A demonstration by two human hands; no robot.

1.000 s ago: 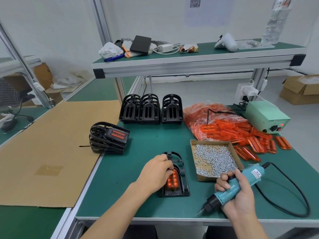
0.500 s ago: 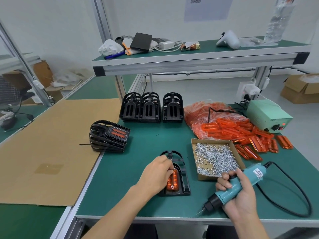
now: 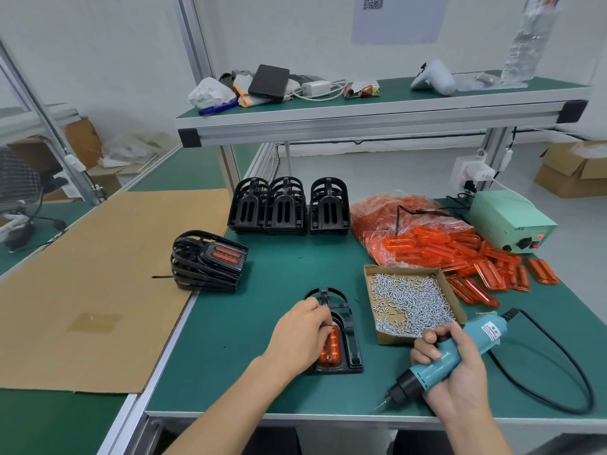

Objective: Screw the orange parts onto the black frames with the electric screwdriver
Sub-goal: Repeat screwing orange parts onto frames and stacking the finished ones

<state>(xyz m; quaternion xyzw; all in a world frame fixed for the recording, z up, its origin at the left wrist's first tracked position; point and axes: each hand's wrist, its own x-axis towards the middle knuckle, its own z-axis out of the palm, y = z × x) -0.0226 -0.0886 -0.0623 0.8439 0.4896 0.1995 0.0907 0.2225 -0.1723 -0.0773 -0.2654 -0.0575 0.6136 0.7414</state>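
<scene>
Black frame (image 3: 341,326) flat on green mat near front edge, w/ orange part (image 3: 330,348) set in its low end. Teal electric screwdriver (image 3: 450,356) just right of it, tilted, tip down-left, black cord at back. Loose orange parts (image 3: 473,257) piled far right. More black frames (image 3: 289,208) stacked at back.

Green desk (image 3: 269,323). Left hand (image 3: 300,336) rests curled on black frame (image 3: 348,336), covering part of the orange part (image 3: 330,348) seated in it. Right hand (image 3: 460,376) grips teal electric screwdriver (image 3: 440,359), bit angled down toward the near edge (off the frame). Screw box (image 3: 410,302) just beside the frame.
</scene>
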